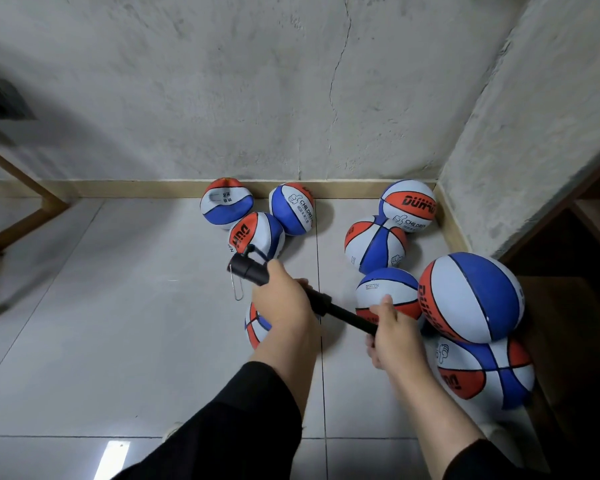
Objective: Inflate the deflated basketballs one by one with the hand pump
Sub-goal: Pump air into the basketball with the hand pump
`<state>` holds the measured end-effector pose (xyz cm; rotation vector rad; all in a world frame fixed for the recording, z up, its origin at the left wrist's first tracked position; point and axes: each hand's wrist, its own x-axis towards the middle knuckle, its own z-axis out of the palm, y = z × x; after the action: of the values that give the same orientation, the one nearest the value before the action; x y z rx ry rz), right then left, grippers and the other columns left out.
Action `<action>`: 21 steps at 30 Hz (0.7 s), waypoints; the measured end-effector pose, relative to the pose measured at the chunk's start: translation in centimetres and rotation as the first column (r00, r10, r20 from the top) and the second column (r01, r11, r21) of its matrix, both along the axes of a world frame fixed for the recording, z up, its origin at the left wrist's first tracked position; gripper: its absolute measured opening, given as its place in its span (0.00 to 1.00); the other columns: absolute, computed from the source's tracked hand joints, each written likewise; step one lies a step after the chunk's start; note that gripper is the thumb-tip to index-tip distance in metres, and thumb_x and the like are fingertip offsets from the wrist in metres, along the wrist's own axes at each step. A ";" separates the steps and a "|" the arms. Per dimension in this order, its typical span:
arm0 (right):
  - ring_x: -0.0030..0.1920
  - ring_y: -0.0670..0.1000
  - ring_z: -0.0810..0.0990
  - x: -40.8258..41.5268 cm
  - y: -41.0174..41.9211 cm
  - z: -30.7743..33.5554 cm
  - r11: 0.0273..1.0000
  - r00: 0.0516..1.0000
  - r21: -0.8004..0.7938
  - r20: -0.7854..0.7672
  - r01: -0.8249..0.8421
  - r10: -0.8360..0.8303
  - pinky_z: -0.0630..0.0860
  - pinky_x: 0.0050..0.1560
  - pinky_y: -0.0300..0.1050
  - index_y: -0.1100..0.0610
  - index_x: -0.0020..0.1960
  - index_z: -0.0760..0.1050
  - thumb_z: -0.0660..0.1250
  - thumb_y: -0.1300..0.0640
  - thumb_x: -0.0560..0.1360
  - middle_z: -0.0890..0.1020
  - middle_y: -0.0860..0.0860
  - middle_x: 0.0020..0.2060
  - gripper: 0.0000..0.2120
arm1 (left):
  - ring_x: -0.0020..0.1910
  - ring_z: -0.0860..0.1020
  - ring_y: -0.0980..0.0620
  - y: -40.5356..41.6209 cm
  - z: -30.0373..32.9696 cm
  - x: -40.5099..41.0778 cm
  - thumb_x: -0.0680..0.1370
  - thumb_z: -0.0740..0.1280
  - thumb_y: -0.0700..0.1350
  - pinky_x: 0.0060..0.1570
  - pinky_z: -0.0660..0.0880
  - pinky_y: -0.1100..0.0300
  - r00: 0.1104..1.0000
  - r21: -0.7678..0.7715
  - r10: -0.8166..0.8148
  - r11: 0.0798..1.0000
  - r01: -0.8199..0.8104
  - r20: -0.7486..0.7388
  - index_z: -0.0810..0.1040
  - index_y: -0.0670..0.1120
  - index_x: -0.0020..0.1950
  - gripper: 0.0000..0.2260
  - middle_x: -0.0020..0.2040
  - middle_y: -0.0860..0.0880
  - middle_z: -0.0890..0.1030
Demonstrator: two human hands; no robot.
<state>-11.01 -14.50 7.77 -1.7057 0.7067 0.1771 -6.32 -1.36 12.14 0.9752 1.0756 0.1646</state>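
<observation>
Left hand point(284, 299) grips pump point(257, 271) barrel, held over the floor point(118, 306). A ball point(257, 325) lies partly hidden under that hand. Right hand point(392, 336) is closed around the pump handle. Beyond and right of the hands, more balls point(470, 296) cluster in the corner.

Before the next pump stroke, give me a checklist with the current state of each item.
1. Left hand gripping the pump barrel: ok.
2. Right hand on the pump handle end: ok.
3. Pump hose connected to a ball valve: cannot tell; the tip near the DUHU ball is too small to see.
4. Plunger rod drawn out for a stroke: ok.
5. Inflated ball stable on the ball beneath: cannot tell.
</observation>
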 end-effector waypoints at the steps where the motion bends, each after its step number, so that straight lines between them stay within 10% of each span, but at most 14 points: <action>1: 0.22 0.49 0.72 -0.4 -0.6 -0.1 1.000 1.000 0.020 -0.016 0.023 -0.022 0.66 0.22 0.37 0.58 0.55 0.79 0.52 0.44 0.86 0.77 0.56 0.32 0.23 | 0.32 0.77 0.46 0.5 0.0 0.1 0.80 0.63 0.51 0.27 0.79 0.58 1.000 0.009 0.011 1.000 -0.011 0.001 0.75 0.43 0.49 0.11 0.33 0.45 0.81; 8: 0.32 0.56 0.74 -0.1 0.8 -0.5 1.000 1.000 -0.018 0.004 0.004 -0.004 0.69 0.35 0.44 0.60 0.40 0.72 0.51 0.39 0.83 0.76 0.58 0.32 0.28 | 0.33 0.79 0.46 -0.9 -0.1 -0.8 0.77 0.63 0.53 0.40 0.83 0.47 0.999 0.027 -0.044 0.999 0.044 -0.010 0.80 0.39 0.58 0.19 0.33 0.45 0.82; 14: 0.42 0.62 0.81 0.5 3.3 0.1 0.992 0.994 -0.094 0.063 -0.083 0.089 0.78 0.45 0.57 0.61 0.50 0.79 0.50 0.44 0.87 0.82 0.62 0.39 0.26 | 0.30 0.76 0.48 -3.1 0.4 -1.8 0.77 0.63 0.49 0.34 0.76 0.54 0.998 0.001 -0.040 0.999 0.040 0.039 0.77 0.37 0.52 0.15 0.32 0.44 0.79; 21: 0.28 0.56 0.74 0.4 1.8 0.5 0.996 0.996 -0.001 0.035 -0.087 0.087 0.70 0.31 0.45 0.57 0.45 0.77 0.51 0.43 0.86 0.77 0.57 0.29 0.24 | 0.30 0.77 0.45 -0.4 0.4 -0.6 0.78 0.65 0.50 0.32 0.79 0.52 0.998 0.004 -0.035 0.999 0.035 0.043 0.77 0.38 0.47 0.14 0.30 0.44 0.80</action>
<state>-10.58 -12.67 8.29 -1.7363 0.6067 0.2083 -6.93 -1.75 12.56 0.9887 1.0185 0.1576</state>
